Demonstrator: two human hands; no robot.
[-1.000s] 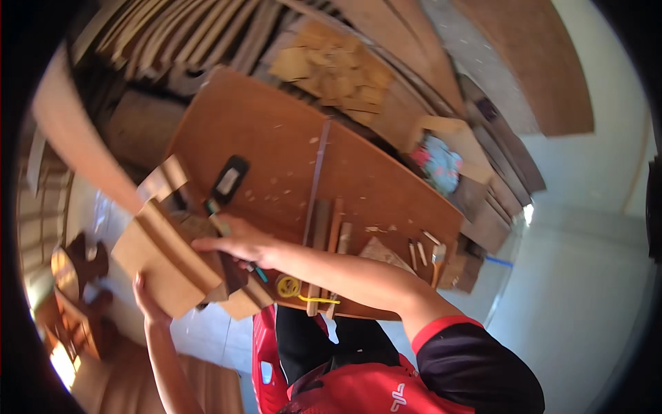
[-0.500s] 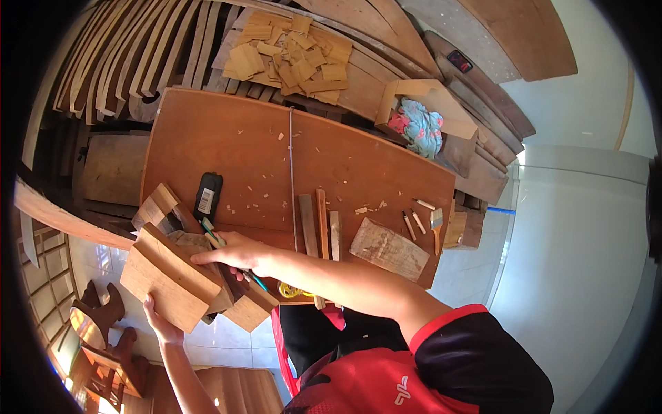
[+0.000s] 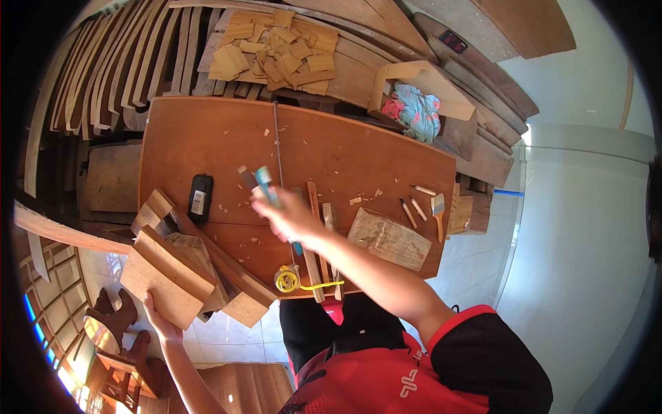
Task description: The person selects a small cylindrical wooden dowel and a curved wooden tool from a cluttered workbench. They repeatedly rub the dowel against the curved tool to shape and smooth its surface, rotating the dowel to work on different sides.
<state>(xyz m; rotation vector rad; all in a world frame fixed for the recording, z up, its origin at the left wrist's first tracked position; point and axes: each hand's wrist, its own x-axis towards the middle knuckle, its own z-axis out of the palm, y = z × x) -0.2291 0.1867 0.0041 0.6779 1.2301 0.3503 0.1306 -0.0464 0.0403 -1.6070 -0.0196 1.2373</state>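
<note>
My left hand (image 3: 163, 323) grips the lower edge of a thick curved wooden block (image 3: 165, 276), its thumb against the pale face. The block rests on other wooden pieces (image 3: 238, 286) at the table's near left corner. Above the table's middle, my right hand (image 3: 289, 215) is closed around slim teal tools (image 3: 264, 181), smeared by motion. One has a teal-and-pale end, and a dark-tipped one sticks out beside it; their exact kind cannot be made out. Below that hand lie a yellow tape measure (image 3: 287, 279) and several narrow wooden strips (image 3: 314, 259).
A black case (image 3: 201, 198) lies left on the reddish table (image 3: 207, 131). To the right are a rough board (image 3: 389, 239), a paintbrush (image 3: 438, 215) and several slim tools (image 3: 418, 207). Thin wood pieces (image 3: 276, 55) and a cardboard box (image 3: 448, 93) with cloth stand behind.
My right hand has moved from beside the block to the right, over the table, carrying the teal tools. My left hand still holds the block. The tape measure shows more fully.
</note>
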